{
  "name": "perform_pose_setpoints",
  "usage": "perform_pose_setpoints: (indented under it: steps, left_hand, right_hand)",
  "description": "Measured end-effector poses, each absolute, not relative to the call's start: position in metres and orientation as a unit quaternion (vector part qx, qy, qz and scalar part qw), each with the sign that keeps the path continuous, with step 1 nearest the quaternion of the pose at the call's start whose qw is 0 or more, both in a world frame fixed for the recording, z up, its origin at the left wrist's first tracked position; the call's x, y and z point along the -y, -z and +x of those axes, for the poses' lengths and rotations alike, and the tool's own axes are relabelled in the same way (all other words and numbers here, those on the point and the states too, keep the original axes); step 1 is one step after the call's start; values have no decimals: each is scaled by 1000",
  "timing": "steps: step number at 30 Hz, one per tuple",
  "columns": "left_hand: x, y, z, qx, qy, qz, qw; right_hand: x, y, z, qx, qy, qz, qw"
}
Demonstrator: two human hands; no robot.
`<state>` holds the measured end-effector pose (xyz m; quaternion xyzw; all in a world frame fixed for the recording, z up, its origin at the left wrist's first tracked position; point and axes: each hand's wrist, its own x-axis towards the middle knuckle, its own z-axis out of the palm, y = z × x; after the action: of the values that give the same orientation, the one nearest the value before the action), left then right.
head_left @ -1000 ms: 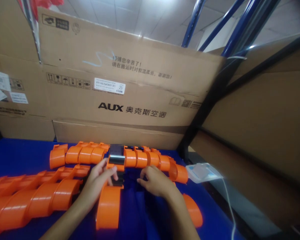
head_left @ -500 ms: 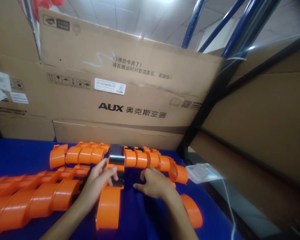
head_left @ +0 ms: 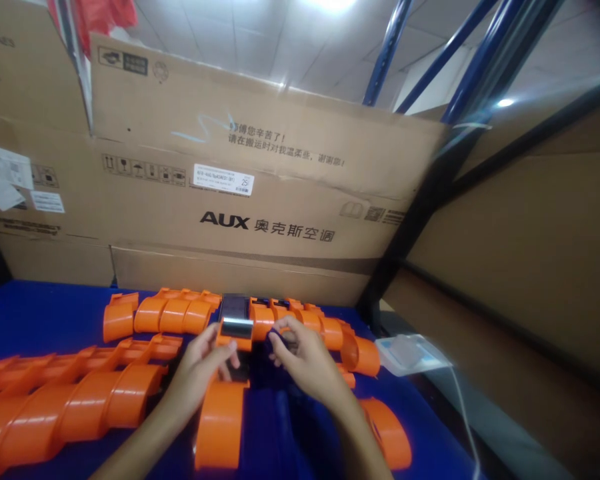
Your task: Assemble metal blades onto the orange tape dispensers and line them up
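Orange part (head_left: 235, 331) sits pinched in fingers of left hand (head_left: 200, 371); right hand (head_left: 306, 362) arches alongside, grasp unclear.

Right hand (head_left: 306, 365) nearer orange row (head_left: 325, 328)

Around the left hand (head_left: 200, 373) and right hand (head_left: 305, 363), twelve o'clock is blocked: a back row of orange segments (head_left: 175, 313) lies just past the fingers, and cardboard boxes (head_left: 260, 200) wall off the table (head_left: 45, 313) behind it. Twisted orange pieces (head_left: 70, 400) fill nine o'clock, with bare blue only at ten. At six, a narrow blue lane runs beside the wide orange shell (head_left: 220, 420). An orange curve (head_left: 390, 433) sits at five. A plastic pouch (head_left: 405, 353) and a black upright (head_left: 410, 233) close off three.
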<state>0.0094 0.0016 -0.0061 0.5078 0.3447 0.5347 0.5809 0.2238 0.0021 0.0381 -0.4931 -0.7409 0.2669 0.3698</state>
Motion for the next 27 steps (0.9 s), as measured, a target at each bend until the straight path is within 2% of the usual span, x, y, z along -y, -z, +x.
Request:
perform_pose_setpoints:
  steps: [3,13,19,27]
  left_hand:
    - [0,6,11,-350,-533,505,582]
    - [7,-1,14,-374,-529,513,563]
    - [5,2,14,-385,-529,517,551]
    - [6,1,13,-382,-526,515,559]
  right_hand:
    - [-2,-32,213,711,-307,-455,440]
    - [2,-31,193,613,-391,-408,552]
    - [-2,-20,194,609,-318,-441,577]
    - [2,-20,187,664,-263,-420,560]
